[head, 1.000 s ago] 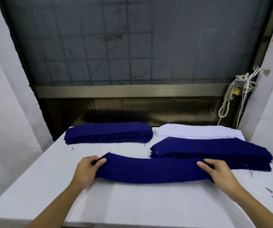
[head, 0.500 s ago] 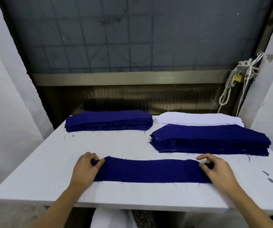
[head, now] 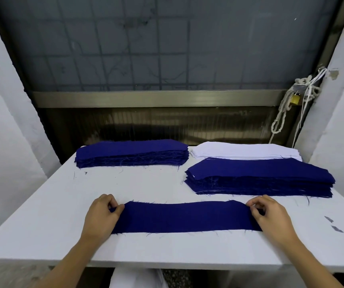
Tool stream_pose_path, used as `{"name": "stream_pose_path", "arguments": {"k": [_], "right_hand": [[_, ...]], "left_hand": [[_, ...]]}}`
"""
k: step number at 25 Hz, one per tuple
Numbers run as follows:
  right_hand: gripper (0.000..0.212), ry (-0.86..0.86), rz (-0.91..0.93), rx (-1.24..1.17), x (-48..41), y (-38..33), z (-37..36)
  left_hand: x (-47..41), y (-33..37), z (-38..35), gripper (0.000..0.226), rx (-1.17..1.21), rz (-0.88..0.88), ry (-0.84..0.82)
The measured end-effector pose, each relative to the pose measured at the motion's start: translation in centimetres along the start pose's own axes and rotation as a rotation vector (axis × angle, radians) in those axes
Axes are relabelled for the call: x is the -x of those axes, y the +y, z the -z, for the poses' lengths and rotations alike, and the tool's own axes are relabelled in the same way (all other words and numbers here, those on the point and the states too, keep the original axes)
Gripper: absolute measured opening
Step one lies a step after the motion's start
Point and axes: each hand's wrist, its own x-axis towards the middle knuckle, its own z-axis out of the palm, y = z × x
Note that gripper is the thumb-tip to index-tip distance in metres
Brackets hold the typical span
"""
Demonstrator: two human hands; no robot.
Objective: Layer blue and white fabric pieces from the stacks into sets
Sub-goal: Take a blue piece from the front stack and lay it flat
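Blue strip (head: 184, 217) now flat on table (head: 42, 215); left hand (head: 101, 217), right hand (head: 270, 217) pinch-grip its ends.

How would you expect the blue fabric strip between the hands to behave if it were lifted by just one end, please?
Probably floppy: the blue fabric strip lies flat on the table, so it would likely hang limp. Likely light: the left hand and right hand each pinch just an end. Its frayed edges may shed threads.
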Motion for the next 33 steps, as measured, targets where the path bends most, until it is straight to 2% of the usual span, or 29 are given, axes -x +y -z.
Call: {"name": "stream_pose_path", "arguments": {"k": [8, 12, 16, 25, 28, 33], "right_hand": [[0.032, 0.03, -0.018, -0.035, 0.2, -0.8, 0.5], [0.025, 0.108, 0.066, -0.033, -1.7, -2.0, 1.6], [0.018, 0.127, 0.118, 0.002, -7.2, -3.4, 3.0], [0.007, -0.076, 0.022, 0.141, -20.4, -3.7, 1.0], [0.017, -0.147, 0.02, 0.234, -23.2, -2.9, -0.8], [0.023, -0.151, 0.015, 0.276, -26.5, -1.0, -3.5]], "left_hand": [[-0.3, 0.1, 0.1, 0.021, 0.096, 0.094, 0.016], [-2.5, 2.2, 0.6, 0.017, 0.031, -0.022, 0.048], [-6.7, 7.9, -0.6, 0.014, 0.051, -0.138, -0.01], [-15.7, 22.0, -10.8, 0.01, 0.07, -0.209, -0.294], [-17.8, 24.2, -15.1, 0.014, 0.005, -0.197, -0.35], [-20.8, 25.4, -21.0, 0.029, -0.157, -0.204, -0.35]]}}
